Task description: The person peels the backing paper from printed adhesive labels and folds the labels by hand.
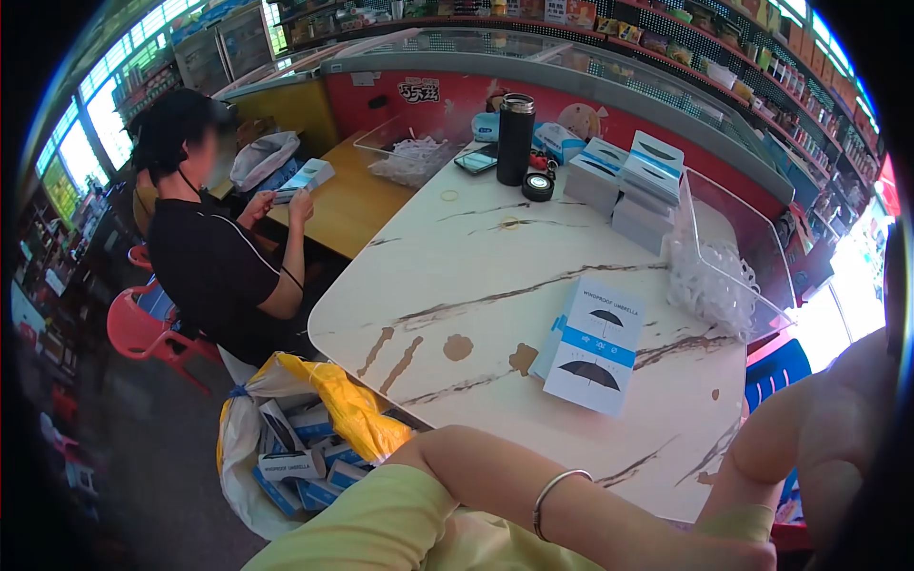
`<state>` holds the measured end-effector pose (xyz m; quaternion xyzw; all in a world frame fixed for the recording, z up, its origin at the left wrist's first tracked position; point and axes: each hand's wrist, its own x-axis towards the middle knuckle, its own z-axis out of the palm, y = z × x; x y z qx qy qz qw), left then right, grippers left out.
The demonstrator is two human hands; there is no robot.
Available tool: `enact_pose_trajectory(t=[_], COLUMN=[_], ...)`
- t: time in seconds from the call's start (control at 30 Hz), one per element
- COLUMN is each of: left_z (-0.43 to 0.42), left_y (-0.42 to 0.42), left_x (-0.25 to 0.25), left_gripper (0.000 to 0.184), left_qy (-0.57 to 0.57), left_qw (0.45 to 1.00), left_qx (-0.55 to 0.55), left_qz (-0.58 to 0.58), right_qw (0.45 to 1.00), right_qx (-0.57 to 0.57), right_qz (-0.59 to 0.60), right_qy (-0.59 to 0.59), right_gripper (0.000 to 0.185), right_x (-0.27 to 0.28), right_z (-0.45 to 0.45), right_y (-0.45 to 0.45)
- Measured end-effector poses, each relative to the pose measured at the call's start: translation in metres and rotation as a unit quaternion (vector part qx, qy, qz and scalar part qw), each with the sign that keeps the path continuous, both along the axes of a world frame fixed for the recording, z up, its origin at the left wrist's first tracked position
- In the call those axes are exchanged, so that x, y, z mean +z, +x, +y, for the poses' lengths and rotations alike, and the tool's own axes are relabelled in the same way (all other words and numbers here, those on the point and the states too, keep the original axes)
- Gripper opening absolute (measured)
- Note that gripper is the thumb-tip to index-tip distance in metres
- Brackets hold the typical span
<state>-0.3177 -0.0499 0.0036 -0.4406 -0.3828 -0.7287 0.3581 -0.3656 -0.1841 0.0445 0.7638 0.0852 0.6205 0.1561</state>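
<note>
My left arm, with a silver bangle [552, 500] on it, crosses the lower edge toward the right. My left hand [700, 547] lies low beside my right sleeve [738, 523]; its fingers are hidden. At the right edge my bent right arm [809, 419] rises close to the camera, and the hand itself is out of sight. On the table in front of me lies a small stack of white windproof umbrella boxes [595, 347] with a blue band, apart from both arms. Left of my arm stands a yellow-and-white sack [357, 404] filled with several umbrella boxes [290, 466].
The marbled table [447, 295] bears a black thermos [515, 143], its lid [538, 187], a phone [476, 159], stacked boxes [652, 176] and a clear bin [776, 276] of white plastic rings. Across at left, a person [214, 257] holds a box [309, 176]. A red chair [143, 324] stands behind.
</note>
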Motion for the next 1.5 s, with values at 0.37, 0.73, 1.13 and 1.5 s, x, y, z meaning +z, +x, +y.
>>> enact_pose_trajectory(t=[0.37,0.73,1.13,1.5], left_z=[-0.005,-0.119,-0.197,-0.173], left_y=[0.01,0.114,0.156,0.118], left_x=[-0.022,-0.092,-0.202,-0.182], left_gripper=[0.022,0.01,0.032,0.05], left_qy=[-0.103,-0.117,0.401,0.152], left_qw=[0.985,0.804,0.617,0.728], left_qx=[0.11,0.426,0.583,0.473], left_qz=[-0.081,-0.397,-0.344,-0.472], right_qw=[0.999,0.742,0.719,0.712], right_qx=[-0.032,-0.299,-0.229,0.044], right_qz=[0.021,0.4,0.527,-0.113], right_qy=[0.009,0.448,0.391,0.692], right_gripper=[0.063,0.046,0.032,0.027], right_x=[0.0,-0.176,-0.177,-0.163], right_z=[0.023,-0.004,-0.011,-0.069], right_y=[-0.018,-0.018,-0.021,-0.016])
